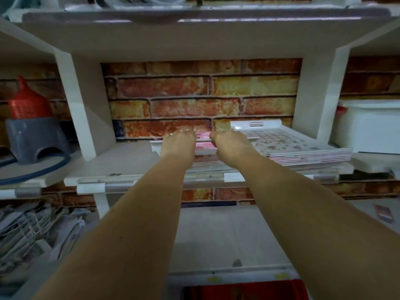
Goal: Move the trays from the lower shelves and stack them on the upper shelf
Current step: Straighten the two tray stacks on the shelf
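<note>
1. The left hand (pixel 178 140) and right hand (pixel 230 146) reach side by side onto the upper shelf (pixel 121 161), both with fingers curled over the far edge of a pink-and-white tray (pixel 204 146) and gripping it
2. That tray sits between and under the two hands, on top of more flat trays whose edges show just below the wrists
3. Just right of the right hand lies a stack of trays (pixel 303 148), patterned, with a white gridded one on top that has a slotted handle at its far rim
4. Judging by their look, the trays are thin, stiff plastic: light, rigid enough to carry flat, and probably a bit slick where they slide on one another
5. The best hold looks to be the raised rim on opposite edges, or the handle slot, thumbs on top to stop a tray skating off
6. A tall stack may shift sideways, so each tray should be squared to the one below
</note>
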`<state>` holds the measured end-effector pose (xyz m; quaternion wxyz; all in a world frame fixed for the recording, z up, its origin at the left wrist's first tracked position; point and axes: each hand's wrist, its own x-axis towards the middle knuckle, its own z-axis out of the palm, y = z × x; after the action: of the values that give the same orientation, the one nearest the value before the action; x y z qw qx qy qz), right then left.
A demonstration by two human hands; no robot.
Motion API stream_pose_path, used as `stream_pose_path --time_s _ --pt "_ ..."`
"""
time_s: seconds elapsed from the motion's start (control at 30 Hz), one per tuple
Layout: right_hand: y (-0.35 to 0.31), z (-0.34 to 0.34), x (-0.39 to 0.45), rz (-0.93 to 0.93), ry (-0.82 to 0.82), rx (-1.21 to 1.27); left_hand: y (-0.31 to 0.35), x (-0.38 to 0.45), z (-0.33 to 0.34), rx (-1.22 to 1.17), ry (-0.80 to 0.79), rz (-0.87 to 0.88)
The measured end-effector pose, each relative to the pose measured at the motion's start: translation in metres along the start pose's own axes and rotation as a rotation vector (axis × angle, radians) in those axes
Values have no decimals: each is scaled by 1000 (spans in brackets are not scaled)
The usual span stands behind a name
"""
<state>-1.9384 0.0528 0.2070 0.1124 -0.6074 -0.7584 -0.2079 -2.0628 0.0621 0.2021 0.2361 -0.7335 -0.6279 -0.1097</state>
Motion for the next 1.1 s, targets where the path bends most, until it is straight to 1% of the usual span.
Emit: stream_pose_path --time_s 0.13,0.2,0.33,0.57,0.67,0.77,0.93,1.1 --pt "12 32 17 -18 -42 15 7 17 27 23 -83 58" --pt "15 44 21 -35 -54 30 8 26 39 -11 -135 75" --pt "13 67 34 -66 -133 87 7 38 61 -113 -239 63" --pt "14 93 70 -31 -203 80 -1 65 86 -244 -256 51" --pt "13 112 78 -33 -286 111 0 71 105 -303 -305 55" --pt "8 129 84 -28 -343 95 1 73 125 -203 -335 59" --pt "8 134 88 0 -307 105 2 78 135 -96 -283 66" --pt "6 135 86 24 -293 101 1 77 138 -85 -260 74"
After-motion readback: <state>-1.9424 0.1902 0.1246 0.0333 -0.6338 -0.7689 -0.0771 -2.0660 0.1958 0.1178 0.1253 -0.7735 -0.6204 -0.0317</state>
